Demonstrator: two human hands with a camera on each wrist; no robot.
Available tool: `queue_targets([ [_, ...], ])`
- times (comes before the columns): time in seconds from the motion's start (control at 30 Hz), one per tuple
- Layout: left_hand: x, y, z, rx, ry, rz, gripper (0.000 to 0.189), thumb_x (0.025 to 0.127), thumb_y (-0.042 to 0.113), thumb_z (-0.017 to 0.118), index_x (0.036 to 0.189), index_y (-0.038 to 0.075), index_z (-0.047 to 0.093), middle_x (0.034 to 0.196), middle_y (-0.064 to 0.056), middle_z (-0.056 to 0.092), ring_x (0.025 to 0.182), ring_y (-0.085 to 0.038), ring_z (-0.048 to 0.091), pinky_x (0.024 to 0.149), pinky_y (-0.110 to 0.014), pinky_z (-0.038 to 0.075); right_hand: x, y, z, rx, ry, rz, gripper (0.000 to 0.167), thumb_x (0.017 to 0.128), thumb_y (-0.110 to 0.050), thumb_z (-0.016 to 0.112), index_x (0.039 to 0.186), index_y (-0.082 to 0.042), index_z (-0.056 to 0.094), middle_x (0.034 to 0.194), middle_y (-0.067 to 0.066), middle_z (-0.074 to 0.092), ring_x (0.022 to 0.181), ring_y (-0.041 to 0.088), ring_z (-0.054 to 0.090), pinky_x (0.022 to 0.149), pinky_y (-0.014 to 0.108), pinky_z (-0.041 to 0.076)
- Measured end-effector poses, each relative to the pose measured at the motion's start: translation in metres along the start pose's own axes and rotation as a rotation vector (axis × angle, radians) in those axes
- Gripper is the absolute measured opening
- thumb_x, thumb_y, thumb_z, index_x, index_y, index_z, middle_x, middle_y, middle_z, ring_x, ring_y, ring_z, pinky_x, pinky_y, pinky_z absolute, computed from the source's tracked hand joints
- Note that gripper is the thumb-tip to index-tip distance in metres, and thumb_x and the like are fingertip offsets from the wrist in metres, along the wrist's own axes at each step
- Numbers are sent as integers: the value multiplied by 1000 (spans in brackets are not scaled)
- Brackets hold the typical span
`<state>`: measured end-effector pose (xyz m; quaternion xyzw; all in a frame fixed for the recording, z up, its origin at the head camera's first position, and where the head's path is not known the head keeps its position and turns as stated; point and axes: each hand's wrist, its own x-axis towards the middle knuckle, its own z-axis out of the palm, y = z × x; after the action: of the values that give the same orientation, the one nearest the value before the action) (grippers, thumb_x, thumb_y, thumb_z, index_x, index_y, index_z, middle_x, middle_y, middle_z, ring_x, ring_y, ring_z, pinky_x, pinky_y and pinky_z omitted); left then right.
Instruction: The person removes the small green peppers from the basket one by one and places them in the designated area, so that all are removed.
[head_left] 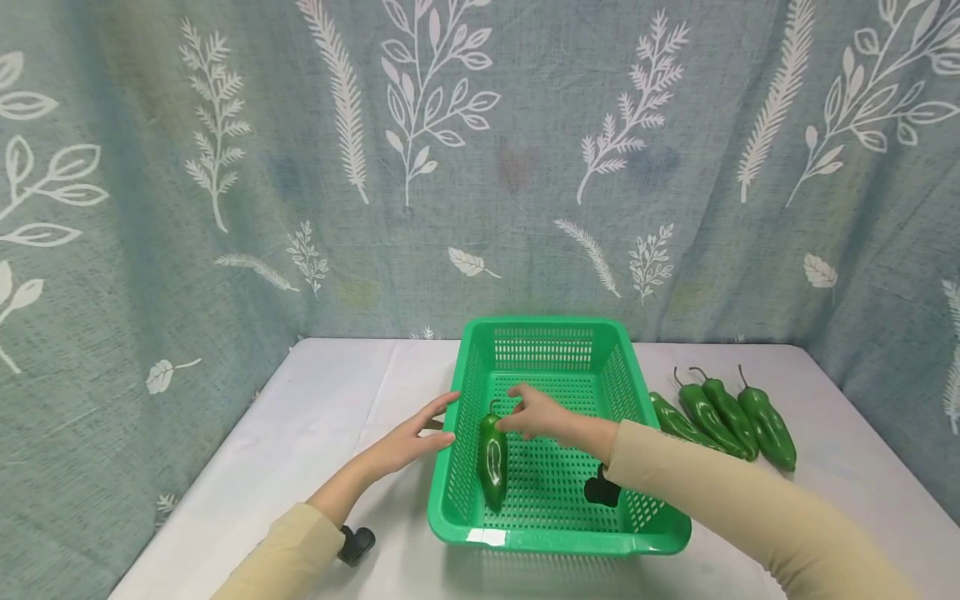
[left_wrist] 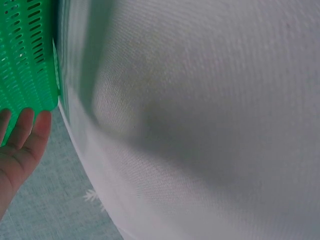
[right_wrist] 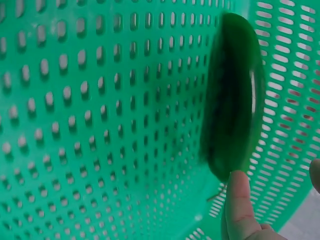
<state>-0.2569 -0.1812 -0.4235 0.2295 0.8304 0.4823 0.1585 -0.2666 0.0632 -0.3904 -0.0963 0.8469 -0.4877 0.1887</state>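
A green plastic basket (head_left: 558, 542) with slotted walls stands on the table. Inside it, along the left wall, lies one long green pepper (head_left: 492, 467), its stem pointing to the far side. My right hand (head_left: 543, 414) reaches over the basket above the pepper's stem end. In the right wrist view the thumb (right_wrist: 239, 200) lies against that end, and the fingers are not wrapped round the pepper. My left hand (head_left: 412, 437) is at the basket's left side, with fingers spread and fingertips at the rim; in the left wrist view its fingers (left_wrist: 37, 137) lie close to the slotted wall.
Several more green peppers (head_left: 767, 427) lie side by side on the table right of the basket. A white cloth (head_left: 330, 400) covers the table. Behind hangs a grey-green curtain (head_left: 525, 208) with white leaf prints. Small dark devices (head_left: 356, 546) are worn at the wrists.
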Motion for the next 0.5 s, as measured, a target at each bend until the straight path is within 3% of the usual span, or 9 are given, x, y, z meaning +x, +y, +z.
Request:
queue_targets([
  [0.33,0,0,0,4,-5,2,64,93,33,51,147,27,18,148,-10,24,127,-36,35,97,-54,36,12,11,12,41,-31,50,70,82,-16,67,137,4,30,107,16,53,80,27,57,73,38,51],
  [0.5,-1,1,-1,6,-5,0,64,93,32,51,147,27,18,149,-11,23,127,-36,35,97,-54,35,15,12,18,41,-42,79,69,82,-16,67,137,5,31,98,14,54,74,22,56,70,36,52],
])
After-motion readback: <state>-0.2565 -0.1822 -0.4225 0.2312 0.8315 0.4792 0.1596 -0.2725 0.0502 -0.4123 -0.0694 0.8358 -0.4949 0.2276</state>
